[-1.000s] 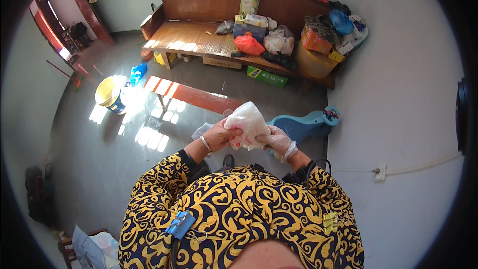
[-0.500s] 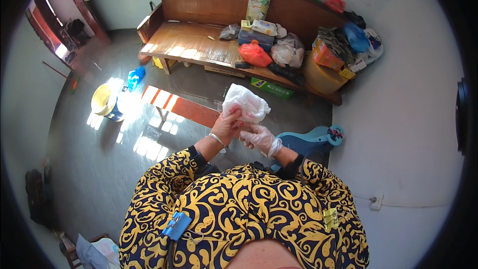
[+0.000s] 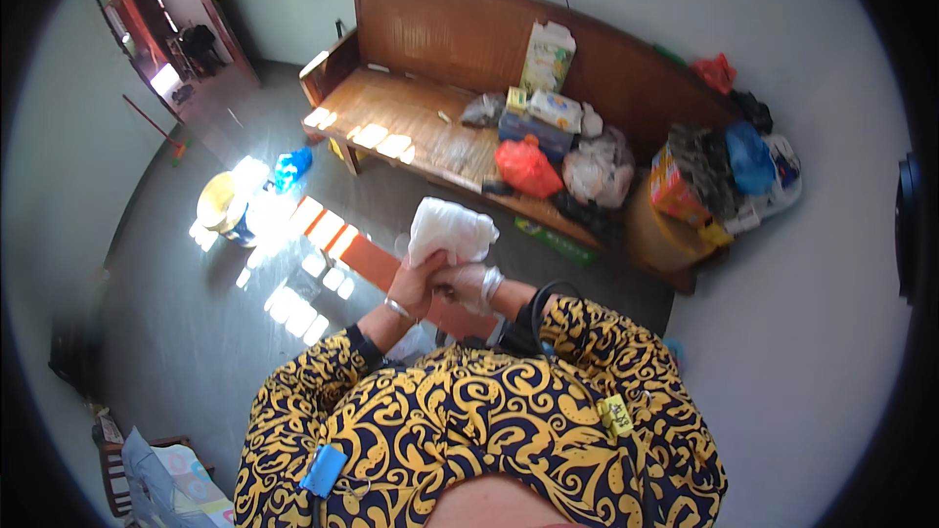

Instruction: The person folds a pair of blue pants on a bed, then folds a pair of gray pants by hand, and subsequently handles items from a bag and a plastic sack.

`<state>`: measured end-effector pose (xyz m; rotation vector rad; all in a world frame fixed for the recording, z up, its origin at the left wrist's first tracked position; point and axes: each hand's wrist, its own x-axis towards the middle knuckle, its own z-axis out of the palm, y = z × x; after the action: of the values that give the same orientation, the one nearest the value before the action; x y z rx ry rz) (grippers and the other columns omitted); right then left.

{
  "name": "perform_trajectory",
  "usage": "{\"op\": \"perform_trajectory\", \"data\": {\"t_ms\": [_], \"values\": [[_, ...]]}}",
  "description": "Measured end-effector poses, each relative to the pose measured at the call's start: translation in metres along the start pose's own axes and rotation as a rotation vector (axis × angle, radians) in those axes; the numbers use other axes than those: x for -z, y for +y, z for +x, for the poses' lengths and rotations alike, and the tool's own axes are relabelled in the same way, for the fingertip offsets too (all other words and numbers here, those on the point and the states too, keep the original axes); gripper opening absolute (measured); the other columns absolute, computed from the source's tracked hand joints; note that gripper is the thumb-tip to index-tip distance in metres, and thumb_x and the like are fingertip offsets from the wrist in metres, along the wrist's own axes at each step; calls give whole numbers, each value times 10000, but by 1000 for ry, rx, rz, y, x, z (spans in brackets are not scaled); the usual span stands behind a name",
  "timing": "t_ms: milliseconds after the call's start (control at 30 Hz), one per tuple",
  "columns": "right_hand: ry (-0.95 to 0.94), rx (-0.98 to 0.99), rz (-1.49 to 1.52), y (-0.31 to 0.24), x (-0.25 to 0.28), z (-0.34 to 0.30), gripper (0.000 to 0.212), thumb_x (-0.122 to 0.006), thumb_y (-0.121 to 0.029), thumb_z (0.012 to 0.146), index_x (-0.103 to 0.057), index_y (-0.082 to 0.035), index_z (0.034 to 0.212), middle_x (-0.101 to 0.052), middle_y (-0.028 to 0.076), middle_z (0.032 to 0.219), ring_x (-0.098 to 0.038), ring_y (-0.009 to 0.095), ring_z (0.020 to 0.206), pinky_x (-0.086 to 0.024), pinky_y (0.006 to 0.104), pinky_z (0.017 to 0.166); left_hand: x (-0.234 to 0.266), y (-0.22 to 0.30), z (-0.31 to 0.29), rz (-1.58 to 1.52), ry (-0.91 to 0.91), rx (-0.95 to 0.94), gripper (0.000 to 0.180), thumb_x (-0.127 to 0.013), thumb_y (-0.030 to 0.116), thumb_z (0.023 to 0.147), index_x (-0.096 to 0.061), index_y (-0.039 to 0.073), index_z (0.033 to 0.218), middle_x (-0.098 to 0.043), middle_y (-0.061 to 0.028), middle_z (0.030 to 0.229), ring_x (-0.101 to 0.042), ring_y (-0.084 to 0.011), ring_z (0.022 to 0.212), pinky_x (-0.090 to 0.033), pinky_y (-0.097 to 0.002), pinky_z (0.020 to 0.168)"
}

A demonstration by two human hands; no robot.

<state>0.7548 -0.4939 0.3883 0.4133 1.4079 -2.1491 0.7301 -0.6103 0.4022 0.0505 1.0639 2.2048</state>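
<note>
A crumpled white plastic bag is held up in front of me. My bare left hand, with a bracelet at its wrist, is closed round the lower end of the bag. Right beside it, my right hand wears a clear plastic glove. Its fingers are bent in against the left hand, below the bag; what they pinch, if anything, is hidden. Beneath both hands runs a low, narrow red-brown bench.
A long wooden settle stands at the back, with a red bag, a clear bag and boxes on its right part. On the floor at left are a bucket and a blue bag. A wall bounds the right.
My view has turned, and the room sits lower and further right in it. Both hands with the white bag are further left and lower; the right hand's fingers are drawn closer to the left hand.
</note>
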Motion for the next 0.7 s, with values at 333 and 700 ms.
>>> {"op": "perform_trajectory", "data": {"t_ms": [333, 700], "values": [[-42, 295, -322, -94, 84, 6, 164, -618, -208, 694, -550, -106, 803, -481, -16, 590, -420, 58, 466, -342, 207, 405, -61, -17, 112, -41, 188, -108, 253, -607, 188, 778, -521, 114, 1003, -593, -50, 843, -581, -192, 666, -454, -294, 438], [-263, -47, -285, -88, 170, 15, 146, -625, -150, 737, -559, -51, 821, -576, 25, 677, -489, 76, 493, -390, 197, 422, -33, 15, 132, -205, 220, -237, 334, -607, 95, 771, -500, 147, 1083, -539, -8, 1049, -506, -166, 960, -404, -330, 802]]}}
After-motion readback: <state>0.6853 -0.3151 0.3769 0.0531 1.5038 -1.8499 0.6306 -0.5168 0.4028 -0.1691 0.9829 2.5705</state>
